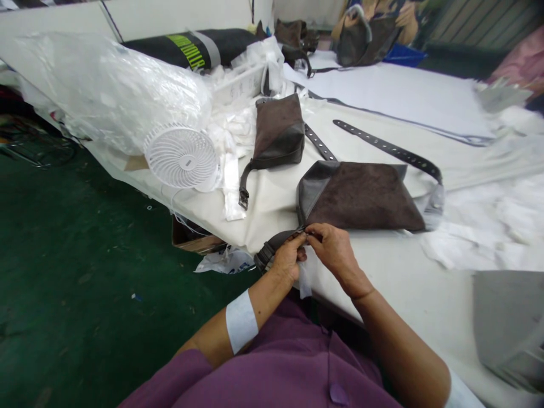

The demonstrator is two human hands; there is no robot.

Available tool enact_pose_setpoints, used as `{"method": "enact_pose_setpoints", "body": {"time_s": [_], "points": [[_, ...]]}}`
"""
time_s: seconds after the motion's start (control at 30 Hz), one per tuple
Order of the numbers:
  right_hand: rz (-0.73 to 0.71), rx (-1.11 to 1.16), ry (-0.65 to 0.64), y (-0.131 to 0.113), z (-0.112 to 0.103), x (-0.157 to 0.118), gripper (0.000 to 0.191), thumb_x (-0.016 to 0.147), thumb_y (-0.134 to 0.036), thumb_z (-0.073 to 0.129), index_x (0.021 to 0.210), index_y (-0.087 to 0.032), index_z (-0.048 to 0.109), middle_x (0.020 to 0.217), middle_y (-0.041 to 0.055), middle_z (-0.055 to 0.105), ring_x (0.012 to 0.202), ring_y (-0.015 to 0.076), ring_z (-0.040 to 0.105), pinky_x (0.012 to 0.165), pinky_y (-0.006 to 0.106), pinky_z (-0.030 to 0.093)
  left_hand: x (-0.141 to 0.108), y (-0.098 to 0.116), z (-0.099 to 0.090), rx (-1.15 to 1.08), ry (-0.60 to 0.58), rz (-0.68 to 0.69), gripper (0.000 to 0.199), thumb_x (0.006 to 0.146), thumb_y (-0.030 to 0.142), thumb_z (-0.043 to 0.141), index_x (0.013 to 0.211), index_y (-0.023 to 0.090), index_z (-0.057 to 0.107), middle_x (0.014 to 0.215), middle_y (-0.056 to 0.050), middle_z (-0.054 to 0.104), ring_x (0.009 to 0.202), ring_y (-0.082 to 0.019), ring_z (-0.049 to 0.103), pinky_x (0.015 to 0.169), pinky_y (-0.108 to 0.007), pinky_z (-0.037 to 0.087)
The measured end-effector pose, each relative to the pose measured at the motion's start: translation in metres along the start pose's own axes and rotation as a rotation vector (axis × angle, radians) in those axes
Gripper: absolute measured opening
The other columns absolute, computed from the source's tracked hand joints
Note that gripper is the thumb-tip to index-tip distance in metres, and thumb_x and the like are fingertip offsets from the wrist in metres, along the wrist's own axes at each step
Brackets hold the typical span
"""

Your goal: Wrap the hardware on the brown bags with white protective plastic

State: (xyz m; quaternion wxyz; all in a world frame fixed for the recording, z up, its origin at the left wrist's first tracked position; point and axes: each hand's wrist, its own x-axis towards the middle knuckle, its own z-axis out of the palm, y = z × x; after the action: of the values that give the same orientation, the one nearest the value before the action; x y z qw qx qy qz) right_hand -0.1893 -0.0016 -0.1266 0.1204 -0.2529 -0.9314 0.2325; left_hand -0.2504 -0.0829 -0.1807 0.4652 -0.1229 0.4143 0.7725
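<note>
A dark brown bag (361,195) with a suede-like panel and smooth leathery corners lies on the table in front of me. Its short buckle strap (278,239) reaches over the near edge at the left. My left hand (291,255) is closed around the strap close to where it joins the bag. Fingers pinched, my right hand (331,247) works at the same joint, touching the strap end. A strip of thin translucent wrap (305,279) hangs below the hands. The long punched strap (389,146) curves out behind the bag. What the fingertips pinch is hidden.
A smaller matching bag (279,130) lies beyond, beside a white fan (182,156) and a heap of clear plastic (114,85). White wrapping (493,221) covers the right side. A grey piece (510,323) lies near right. Across the table, another person's hands (407,21) hold a bag.
</note>
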Motion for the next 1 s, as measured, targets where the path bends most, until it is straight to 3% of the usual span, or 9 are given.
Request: {"method": "enact_pose_setpoints", "body": {"time_s": [0.13,0.23,0.43,0.63,1.0], "points": [[0.062,0.116,0.046,0.002,-0.004,0.002,0.016,0.071,-0.017,0.058,0.086,-0.019,0.054,0.061,-0.0031,0.057,0.056,0.0125,0.052,0.058,0.023,0.036,-0.001,0.004,0.004,-0.031,0.052,-0.066,0.017,0.059,0.02,0.071,0.064,0.013,0.056,0.049,0.005,0.048,0.038,-0.002,0.032,0.04,-0.019,0.019],[0.057,0.128,0.031,0.006,-0.007,0.0,0.014,0.068,-0.018,0.06,0.075,-0.02,0.048,0.061,-0.0039,0.054,0.055,0.0117,0.05,0.055,0.023,0.033,-0.003,0.004,0.009,-0.039,0.12,-0.106,0.014,0.062,0.017,0.067,0.06,0.013,0.054,0.046,0.005,0.048,0.038,-0.003,0.034,0.04,-0.019,0.021],[0.047,0.065,0.068,0.01,-0.008,-0.011,0.008,0.068,-0.015,0.054,0.073,-0.02,0.049,0.066,0.0,0.056,0.06,0.0139,0.051,0.06,0.025,0.035,-0.007,-0.002,0.014,-0.072,0.189,-0.154,0.014,0.065,0.018,0.065,0.06,0.014,0.052,0.045,0.005,0.046,0.036,-0.003,0.032,0.039,-0.019,0.021],[0.229,0.217,0.007,0.019,-0.006,-0.014,0.005,0.066,-0.019,0.057,0.068,-0.02,0.052,0.064,-0.0016,0.058,0.059,0.0135,0.052,0.057,0.025,0.036,-0.011,-0.003,0.014,-0.132,0.109,-0.258,0.01,0.067,0.013,0.062,0.068,0.013,0.053,0.052,0.005,0.048,0.037,-0.001,0.03,0.038,-0.017,0.021],[0.289,0.176,0.041,0.022,0.003,-0.025,0.002,0.067,-0.02,0.057,0.067,-0.02,0.058,0.062,-0.001,0.06,0.057,0.0131,0.051,0.057,0.025,0.035,-0.016,-0.004,0.009,-0.146,-0.038,-0.396,0.005,0.074,0.014,0.057,0.071,0.013,0.053,0.053,0.004,0.047,0.037,-0.002,0.031,0.039,-0.017,0.025]]}}
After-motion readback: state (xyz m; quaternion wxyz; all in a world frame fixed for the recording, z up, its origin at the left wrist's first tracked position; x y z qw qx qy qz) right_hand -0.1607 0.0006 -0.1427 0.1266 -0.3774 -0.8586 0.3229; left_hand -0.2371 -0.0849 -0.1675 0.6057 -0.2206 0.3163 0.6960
